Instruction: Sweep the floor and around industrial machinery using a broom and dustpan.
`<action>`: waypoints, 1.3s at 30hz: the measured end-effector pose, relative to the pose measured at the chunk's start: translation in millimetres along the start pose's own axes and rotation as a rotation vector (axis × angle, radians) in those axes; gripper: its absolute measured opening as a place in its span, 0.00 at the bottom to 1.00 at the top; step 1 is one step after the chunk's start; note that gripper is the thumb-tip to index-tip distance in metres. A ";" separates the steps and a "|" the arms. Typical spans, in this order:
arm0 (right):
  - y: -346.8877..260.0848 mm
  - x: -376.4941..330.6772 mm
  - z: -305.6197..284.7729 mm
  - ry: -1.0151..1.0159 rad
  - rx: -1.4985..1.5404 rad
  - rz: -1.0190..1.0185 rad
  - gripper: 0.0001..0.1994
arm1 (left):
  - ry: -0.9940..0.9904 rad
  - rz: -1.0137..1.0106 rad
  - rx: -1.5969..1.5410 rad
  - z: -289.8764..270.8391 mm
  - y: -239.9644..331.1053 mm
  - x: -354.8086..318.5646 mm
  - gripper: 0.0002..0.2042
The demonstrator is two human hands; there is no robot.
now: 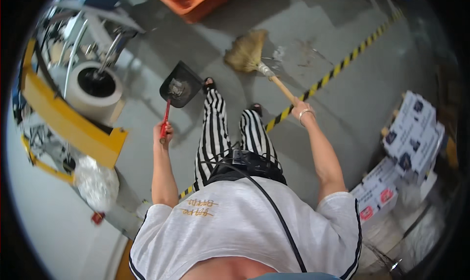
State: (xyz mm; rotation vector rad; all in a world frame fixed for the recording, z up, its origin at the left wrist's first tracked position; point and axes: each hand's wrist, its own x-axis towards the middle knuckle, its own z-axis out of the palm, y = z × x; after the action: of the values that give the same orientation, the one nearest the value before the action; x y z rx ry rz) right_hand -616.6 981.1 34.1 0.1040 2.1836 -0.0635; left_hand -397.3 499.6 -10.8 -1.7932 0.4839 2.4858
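Right hand [300, 108] grips bristly fan-shaped broom [247, 51], left hand [159, 132] squarish dustpan [181, 71]

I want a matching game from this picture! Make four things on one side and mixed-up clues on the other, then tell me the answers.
Things:
1. broom
2. dustpan
3. floor tape
4. big roll

Clues:
A. yellow and black stripes
B. held in the left hand, with grey scraps inside
C. white, with a dark middle
D. held in the right hand

Right pairs: 1-D, 2-B, 3-A, 4-C
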 end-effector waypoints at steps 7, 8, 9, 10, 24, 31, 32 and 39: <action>155.0 -38.1 48.5 0.348 0.200 -0.057 0.25 | -0.018 -0.181 0.356 105.4 -52.2 31.6 0.06; 155.2 -54.1 39.7 0.347 0.210 -0.044 0.25 | -0.027 -0.229 0.388 113.3 -55.6 37.9 0.05; 159.2 -70.3 25.1 0.193 0.576 0.127 0.24 | -0.032 -0.274 0.416 120.4 -58.6 45.1 0.05; 159.2 -85.0 8.9 0.023 0.932 0.297 0.24 | -0.082 -0.297 0.463 124.7 -64.7 58.5 0.05; 170.6 154.8 -0.6 0.107 0.957 0.311 0.08 | -0.037 -0.436 0.251 156.4 -170.5 97.4 0.07; 113.6 92.5 92.4 0.003 0.883 0.218 0.07 | 0.010 -0.500 0.297 141.0 -186.9 119.4 0.05; 108.9 70.0 101.6 -0.063 0.951 0.213 0.07 | 0.006 -0.504 0.293 144.2 -190.9 125.2 0.05; 68.5 -53.4 129.1 -0.267 1.020 0.169 0.05 | 0.087 -0.437 0.249 174.0 -192.6 139.5 0.03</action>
State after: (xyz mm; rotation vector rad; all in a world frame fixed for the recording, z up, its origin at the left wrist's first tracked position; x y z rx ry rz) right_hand -474.3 1035.6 2.8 0.7965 1.6738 -1.0240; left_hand -563.0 709.1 -135.2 -1.6954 0.3402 1.9722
